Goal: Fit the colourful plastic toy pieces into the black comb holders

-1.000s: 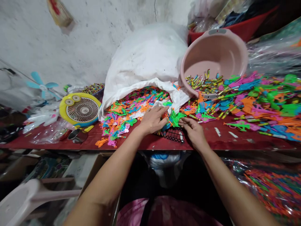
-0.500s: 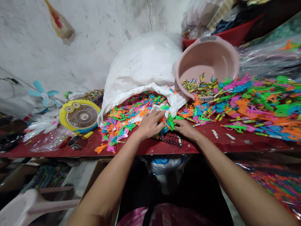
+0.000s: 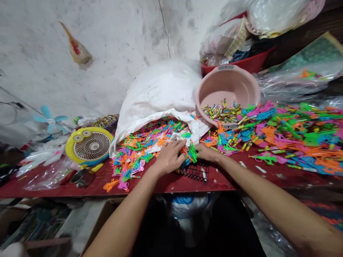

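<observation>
Cup [image 3: 82, 178]: metal, round-mouthed, tilted.
Bowl [image 3: 112, 126]: small coloured sticks, heaped.
Sack [image 3: 160, 87]: creased white cloth, mouth spilling flat plastic shapes.
Left hand [image 3: 169, 156]: fingers loosely spread, thumb against the bunch.
Bunch [image 3: 192, 153]: green, blue, orange plastic, between the hands, at the rack's far edge.
Rack [image 3: 197, 172]: black wire grid.
Right hand [image 3: 207, 153]: at the bunch's right side; fingertips hidden, grip unclear.
Tub [image 3: 241, 84]: smooth pink, tilted, banded sticks inside.

Cracked, stained white wall [image 3: 118, 43] behind red-topped table [image 3: 222, 178]; cardboard box [image 3: 103, 214] below.
</observation>
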The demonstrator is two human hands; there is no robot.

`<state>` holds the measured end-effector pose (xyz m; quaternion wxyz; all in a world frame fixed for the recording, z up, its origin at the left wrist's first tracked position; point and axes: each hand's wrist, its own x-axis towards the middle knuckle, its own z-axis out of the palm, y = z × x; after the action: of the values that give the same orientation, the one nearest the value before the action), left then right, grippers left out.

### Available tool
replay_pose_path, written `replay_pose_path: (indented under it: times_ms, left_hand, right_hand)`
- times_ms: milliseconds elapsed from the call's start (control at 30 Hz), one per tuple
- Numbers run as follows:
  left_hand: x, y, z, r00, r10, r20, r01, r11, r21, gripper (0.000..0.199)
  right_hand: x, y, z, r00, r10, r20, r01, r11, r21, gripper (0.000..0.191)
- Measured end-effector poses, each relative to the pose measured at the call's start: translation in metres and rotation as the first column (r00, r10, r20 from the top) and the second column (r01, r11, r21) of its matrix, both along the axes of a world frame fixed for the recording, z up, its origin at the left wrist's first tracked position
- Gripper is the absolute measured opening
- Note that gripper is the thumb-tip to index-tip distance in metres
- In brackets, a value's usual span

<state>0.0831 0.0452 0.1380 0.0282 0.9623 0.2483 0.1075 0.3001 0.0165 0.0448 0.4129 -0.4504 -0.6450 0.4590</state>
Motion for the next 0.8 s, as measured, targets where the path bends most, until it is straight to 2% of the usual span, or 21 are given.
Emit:
replay_pose_path:
  times_ms: [233, 433, 567, 667, 800]
  left_hand:
    - [-0.003, -0.002, 0.000, 1.000, -0.007, 0.017, 0.007, 1.000, -0.006, 0.056]
    - [-0.001, -0.004, 0.000, 1.000, 0.008, 0.021, -0.008, 1.000, -0.021, 0.057]
    - [0.001, -0.002, -0.001, 1.000, -0.007, 0.031, 0.007, 1.000, -0.023, 0.056]
    - [-0.006, 0.000, 0.000, 0.999, -0.031, 0.044, 0.033, 0.998, -0.047, 0.056]
    - [-0.023, 0.002, 0.004, 0.993, -0.116, 0.038, 0.119, 0.989, -0.092, 0.055]
  right_hand:
    - [-0.001, -0.005, 0.000, 1.000, 0.003, -0.002, -0.003, 1.000, 0.021, 0.033]
    - [-0.005, -0.006, -0.004, 0.992, -0.090, 0.083, 0.078, 0.987, 0.140, 0.025]
    - [-0.008, -0.006, -0.006, 0.967, -0.155, 0.202, 0.113, 0.972, 0.205, 0.021]
    - [-0.015, -0.010, -0.010, 0.945, -0.203, 0.255, 0.143, 0.961, 0.235, 0.014]
    - [-0.031, -0.019, -0.017, 0.925, -0.249, 0.286, 0.171, 0.947, 0.273, 0.013]
